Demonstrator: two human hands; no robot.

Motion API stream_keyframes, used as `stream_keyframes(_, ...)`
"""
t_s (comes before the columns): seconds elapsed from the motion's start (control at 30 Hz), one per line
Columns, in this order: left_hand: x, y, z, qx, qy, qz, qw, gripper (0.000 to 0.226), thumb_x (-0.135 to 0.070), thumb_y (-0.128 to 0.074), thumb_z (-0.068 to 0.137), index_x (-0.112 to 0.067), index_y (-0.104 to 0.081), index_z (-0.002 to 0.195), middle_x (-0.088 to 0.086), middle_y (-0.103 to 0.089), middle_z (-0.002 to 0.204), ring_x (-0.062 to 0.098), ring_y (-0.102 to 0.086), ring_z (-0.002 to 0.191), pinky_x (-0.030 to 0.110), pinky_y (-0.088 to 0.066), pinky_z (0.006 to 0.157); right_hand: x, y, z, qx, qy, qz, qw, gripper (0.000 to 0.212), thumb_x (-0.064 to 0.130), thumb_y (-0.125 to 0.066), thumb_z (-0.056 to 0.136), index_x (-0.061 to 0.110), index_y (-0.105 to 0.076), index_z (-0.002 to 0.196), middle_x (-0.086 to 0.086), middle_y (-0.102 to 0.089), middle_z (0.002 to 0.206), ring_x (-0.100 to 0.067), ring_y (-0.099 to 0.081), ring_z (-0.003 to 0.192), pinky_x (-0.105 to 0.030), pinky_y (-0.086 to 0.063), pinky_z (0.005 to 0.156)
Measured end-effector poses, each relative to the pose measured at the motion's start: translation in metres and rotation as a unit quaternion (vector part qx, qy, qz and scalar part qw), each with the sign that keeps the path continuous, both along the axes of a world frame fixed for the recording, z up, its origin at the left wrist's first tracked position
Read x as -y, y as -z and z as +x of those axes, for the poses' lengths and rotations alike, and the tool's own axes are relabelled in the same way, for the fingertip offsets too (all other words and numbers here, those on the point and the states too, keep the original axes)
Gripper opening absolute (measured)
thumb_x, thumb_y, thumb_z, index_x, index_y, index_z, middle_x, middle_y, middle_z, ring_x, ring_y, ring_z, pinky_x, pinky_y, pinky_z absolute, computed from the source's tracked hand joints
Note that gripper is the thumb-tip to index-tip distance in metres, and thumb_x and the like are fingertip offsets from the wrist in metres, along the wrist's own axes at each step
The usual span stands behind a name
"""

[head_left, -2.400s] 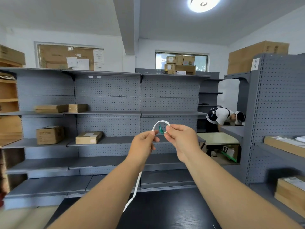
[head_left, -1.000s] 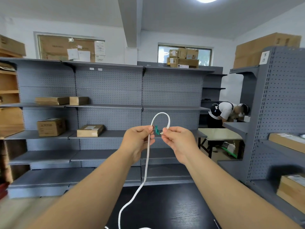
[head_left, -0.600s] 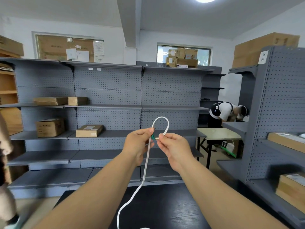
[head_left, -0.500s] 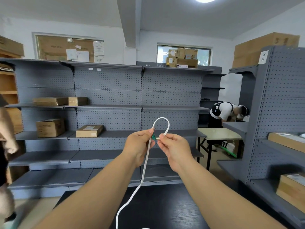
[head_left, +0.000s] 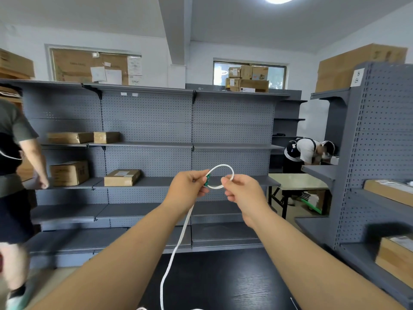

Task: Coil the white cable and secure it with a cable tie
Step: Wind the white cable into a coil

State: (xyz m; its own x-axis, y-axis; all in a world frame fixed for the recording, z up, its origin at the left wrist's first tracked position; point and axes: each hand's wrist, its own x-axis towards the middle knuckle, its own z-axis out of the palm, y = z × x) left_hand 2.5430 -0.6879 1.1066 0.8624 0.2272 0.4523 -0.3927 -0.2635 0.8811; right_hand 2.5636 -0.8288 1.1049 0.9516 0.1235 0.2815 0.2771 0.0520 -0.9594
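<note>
Loop of white cable [head_left: 220, 167] held in the air in front of grey shelving [head_left: 147, 113], above the black desk [head_left: 223, 278]. The loop arcs upward between both hands, wider than tall, its open face roughly toward the camera. Left hand [head_left: 186, 191] grip: thumb and fingers pinched on the loop's left end together with a green cable tie [head_left: 208, 179]. Right hand [head_left: 243, 193] grip: thumb and forefinger clamped on the loop's right end. Hands are near, not touching. The rest of the cable hangs from under the left hand, long axis near vertical, leaning slightly left going down, leaving view at the bottom edge over the desk. Cardboard boxes [head_left: 121, 177] sit on the shelves.
</note>
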Motion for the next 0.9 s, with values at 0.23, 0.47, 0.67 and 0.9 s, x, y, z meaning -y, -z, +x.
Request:
stream_keyframes(0.23, -0.003, -0.003, -0.005, -0.02, 0.002, -0.119, 0.993, 0.007, -0.006, -0.061, 0.088, -0.004, -0.068, 0.087, 0.006, -0.066, 0.073, 0.006, -0.06, 0.056, 0.014, -0.053, 0.06, 0.009, -0.008, 0.003, 0.058, 0.028, -0.019, 0.998, 0.009, 0.007, -0.061, 0.088, 0.013, -0.067, 0.09, -0.001, -0.062, 0.07, -0.01, -0.054, 0.058, -0.019, -0.05, 0.061)
stream_keyframes(0.47, 0.004, 0.0, -0.01, -0.04, 0.005, -0.203, 0.978, 0.011, -0.017, -0.061, 0.089, -0.016, -0.063, 0.078, 0.001, -0.06, 0.079, 0.015, -0.057, 0.068, 0.027, -0.049, 0.063, 0.005, -0.003, 0.001, 0.063, 0.012, -0.064, 0.996, 0.007, 0.009, -0.065, 0.085, 0.014, -0.068, 0.087, -0.002, -0.063, 0.068, -0.011, -0.054, 0.056, -0.022, -0.051, 0.063)
stream_keyframes(0.67, 0.006, 0.019, -0.011, -0.045, -0.018, -0.164, 0.985, 0.02, -0.031, -0.05, 0.095, -0.018, -0.064, 0.094, 0.001, -0.06, 0.087, 0.014, -0.051, 0.064, 0.023, -0.045, 0.06, -0.001, 0.002, 0.003, 0.043, -0.006, -0.012, 0.999, 0.014, 0.006, -0.065, 0.084, 0.017, -0.068, 0.077, 0.0, -0.061, 0.063, -0.01, -0.054, 0.054, -0.026, -0.049, 0.066)
stream_keyframes(0.9, -0.012, 0.038, -0.016, -0.128, 0.103, -0.129, 0.978, 0.022, -0.018, -0.045, 0.097, -0.012, -0.066, 0.093, -0.001, -0.063, 0.076, 0.011, -0.056, 0.061, 0.02, -0.049, 0.061, 0.009, -0.003, 0.01, 0.031, 0.006, 0.016, 0.999, 0.01, 0.005, -0.065, 0.084, 0.011, -0.069, 0.077, -0.002, -0.057, 0.059, -0.011, -0.049, 0.052, -0.028, -0.048, 0.066)
